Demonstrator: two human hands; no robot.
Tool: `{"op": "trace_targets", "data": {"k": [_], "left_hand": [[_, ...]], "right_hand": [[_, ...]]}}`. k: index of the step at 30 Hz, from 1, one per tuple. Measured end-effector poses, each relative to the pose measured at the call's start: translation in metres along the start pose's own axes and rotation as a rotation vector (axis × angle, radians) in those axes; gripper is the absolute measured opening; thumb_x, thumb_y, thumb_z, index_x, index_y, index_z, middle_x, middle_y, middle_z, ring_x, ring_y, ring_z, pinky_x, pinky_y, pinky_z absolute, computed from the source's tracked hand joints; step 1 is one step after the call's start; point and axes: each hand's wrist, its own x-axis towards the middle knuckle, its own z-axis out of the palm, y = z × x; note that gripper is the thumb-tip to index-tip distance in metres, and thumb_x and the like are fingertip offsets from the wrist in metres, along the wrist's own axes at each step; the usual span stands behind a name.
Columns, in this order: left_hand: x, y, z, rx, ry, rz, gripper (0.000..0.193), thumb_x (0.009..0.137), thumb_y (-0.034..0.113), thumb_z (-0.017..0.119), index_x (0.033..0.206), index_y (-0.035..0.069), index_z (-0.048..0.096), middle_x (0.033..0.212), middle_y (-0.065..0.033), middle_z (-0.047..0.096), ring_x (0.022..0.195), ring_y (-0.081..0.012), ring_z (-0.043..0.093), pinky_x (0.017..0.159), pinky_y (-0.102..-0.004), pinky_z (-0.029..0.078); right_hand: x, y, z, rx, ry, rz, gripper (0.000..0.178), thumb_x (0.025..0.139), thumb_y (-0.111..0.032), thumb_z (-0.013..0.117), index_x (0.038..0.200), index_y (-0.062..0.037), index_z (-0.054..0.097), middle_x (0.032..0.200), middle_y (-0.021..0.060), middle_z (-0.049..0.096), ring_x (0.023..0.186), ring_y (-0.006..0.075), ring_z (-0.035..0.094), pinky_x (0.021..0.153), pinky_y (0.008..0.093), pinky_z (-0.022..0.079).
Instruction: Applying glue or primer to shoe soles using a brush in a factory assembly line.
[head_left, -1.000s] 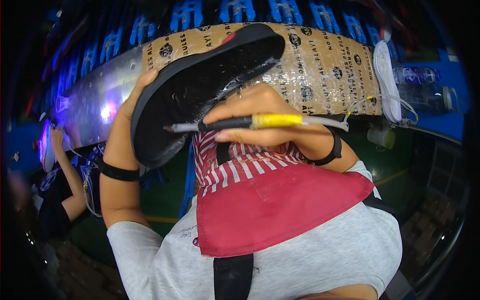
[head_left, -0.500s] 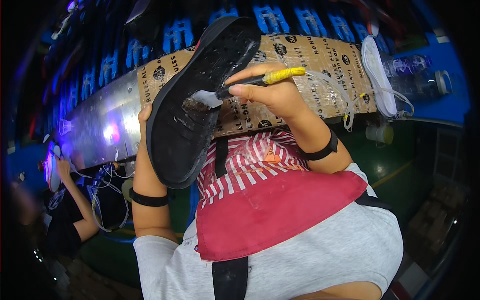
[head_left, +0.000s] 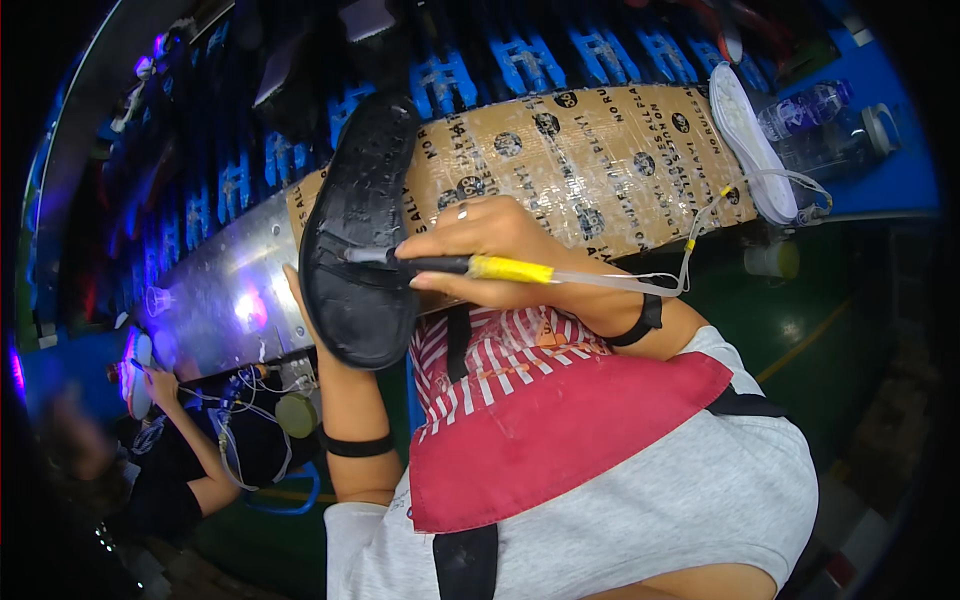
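Observation:
A black shoe sole (head_left: 365, 190) is held up in front of me, its long side running away from me. My left hand (head_left: 298, 300) grips it at the left edge; most of those fingers are hidden behind the sole. In my right hand (head_left: 490, 240) is a glue brush (head_left: 430, 264) with a black handle and yellow tape, pinched between thumb and fingers. Its whitish bristles touch the sole's wet, shiny face below the middle. From the taped end a clear tube (head_left: 610, 282) runs off to the right.
Cardboard (head_left: 590, 150) with dark print covers the bench beside a bare metal strip (head_left: 240, 290). A white sole (head_left: 745, 140) and plastic bottles (head_left: 810, 110) are at the right. Blue racks (head_left: 525, 65) line the far side. Another person's hand (head_left: 160, 385) works at the left.
The black sole has moved lower and away from me, and stands straighter. My right hand has brought the brush down from the middle toward the sole's near end.

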Motion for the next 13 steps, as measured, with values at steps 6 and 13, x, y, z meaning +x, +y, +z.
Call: {"op": "trace_targets", "data": {"k": [6,13], "left_hand": [[-0.039,-0.003,0.007,-0.440,-0.231,-0.115,0.090,0.077,0.055,0.057,0.141,0.011,0.012,0.136,-0.0351,0.016,0.100,-0.0487,0.049,0.069,-0.0493,0.054],[-0.036,-0.003,0.019,-0.216,-0.343,0.042,0.091,0.075,0.053,0.060,0.142,0.021,0.007,0.142,-0.0226,0.019,0.123,-0.0468,0.031,0.064,-0.0517,0.053]], "right_hand": [[0.007,-0.002,-0.029,0.136,0.251,0.272,0.024,0.074,-0.005,0.068,0.097,0.0014,0.065,0.077,0.0095,0.065,0.063,0.0117,0.060,0.056,0.0223,0.046],[-0.006,0.007,-0.039,0.227,0.367,0.433,0.025,0.074,-0.012,0.070,0.098,-0.0035,0.066,0.076,0.0077,0.067,0.063,0.0104,0.061,0.059,0.0212,0.047]]}}
